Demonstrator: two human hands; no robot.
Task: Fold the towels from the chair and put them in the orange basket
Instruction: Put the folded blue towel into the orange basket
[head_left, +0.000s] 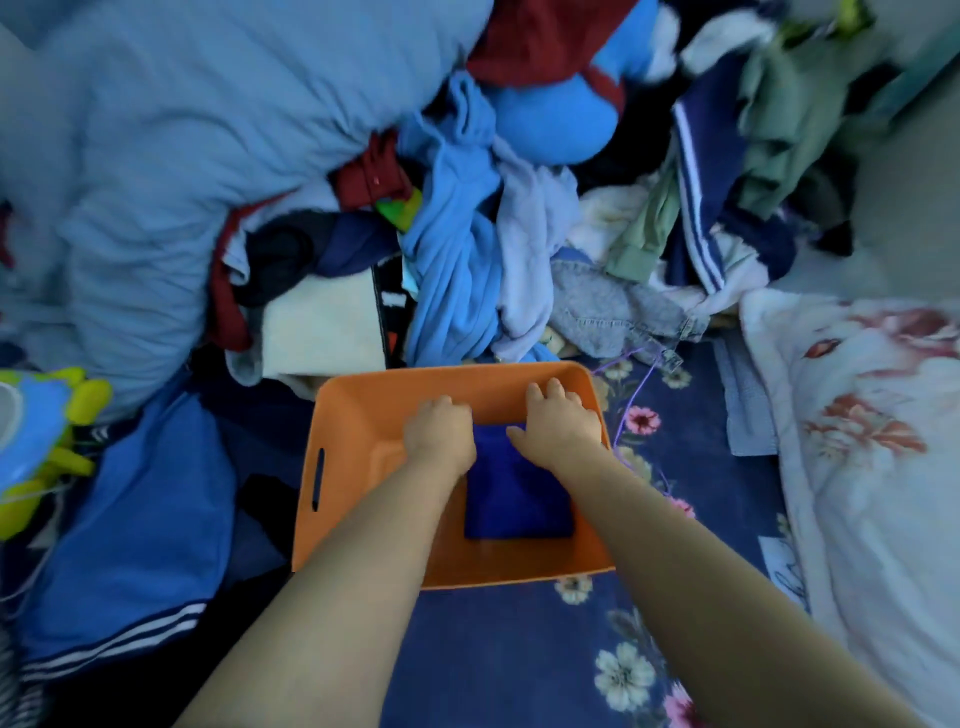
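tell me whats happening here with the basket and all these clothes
A person is setting a folded dark blue towel into the orange basket on the floral blanket. The left hand and right hand rest on the towel's far edge. A heap of unfolded clothes lies just beyond the basket.

2 bare forearms, left hand, right hand, seemingly ringless

- Dim, cool light all over, with a strong blue cast.
- Soft and even: no glare, only faint shadow inside the orange basket.
- Heavy blur across the clothes pile at the top, smeared at the corners.
- Wide-angle bend stretches both forearms and curves the edges.
- The middle is sharpest; nothing is really crisp.
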